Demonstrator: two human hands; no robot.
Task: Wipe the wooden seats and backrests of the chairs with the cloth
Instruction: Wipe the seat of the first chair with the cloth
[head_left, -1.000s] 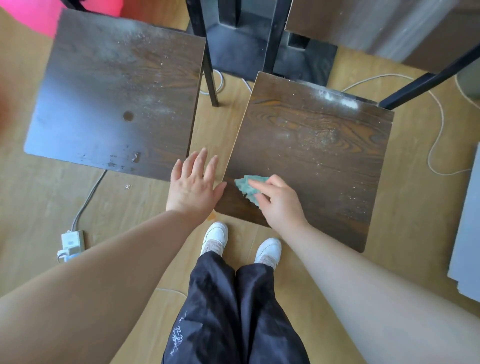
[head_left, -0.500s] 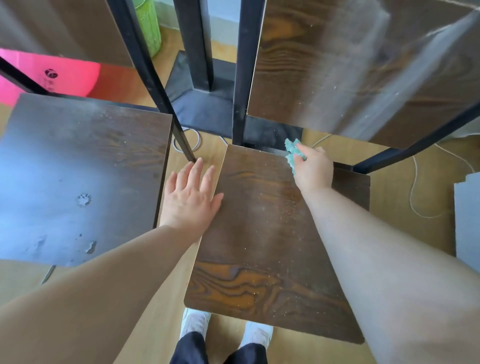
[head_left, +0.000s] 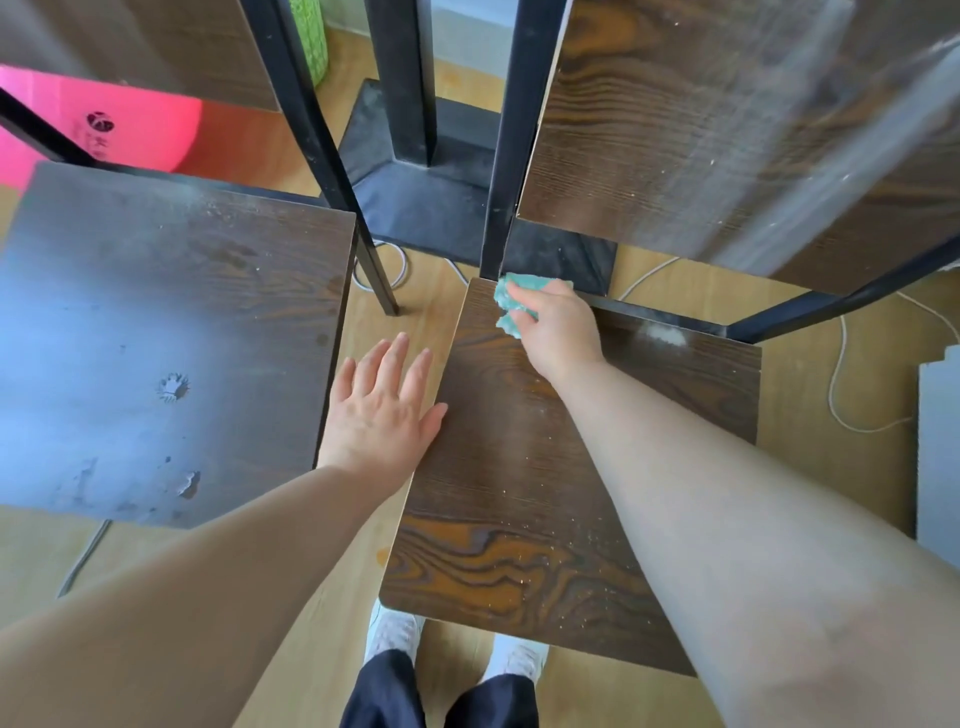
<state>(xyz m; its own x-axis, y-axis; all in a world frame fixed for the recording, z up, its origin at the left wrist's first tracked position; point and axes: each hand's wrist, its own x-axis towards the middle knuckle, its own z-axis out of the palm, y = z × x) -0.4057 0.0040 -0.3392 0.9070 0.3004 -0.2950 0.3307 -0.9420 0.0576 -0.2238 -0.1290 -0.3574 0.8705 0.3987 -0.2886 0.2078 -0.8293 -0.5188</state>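
Observation:
Two dark wooden chairs stand side by side. My right hand (head_left: 558, 327) grips a crumpled green cloth (head_left: 511, 299) and presses it on the far left corner of the right chair's seat (head_left: 519, 467), beside the black frame post. Dust specks lie on that seat, with a white patch near its back edge. Above it rises the right chair's backrest (head_left: 701, 119). My left hand (head_left: 382, 410) lies flat with straight fingers at the seat's left edge. The left chair's seat (head_left: 171, 332) is dusty, with small chips in its surface.
Black metal chair frames (head_left: 317, 150) and a black table base (head_left: 426, 192) stand behind the seats. White cables (head_left: 836, 384) trail on the wooden floor. A pink object (head_left: 104, 124) sits at far left, a grey panel (head_left: 937, 457) at right. My shoes (head_left: 395, 634) are below.
My right hand has swept the cloth from the seat's near left part to its back edge, then left into the far corner. The view tilted up. My left hand stayed at the seat's edge.

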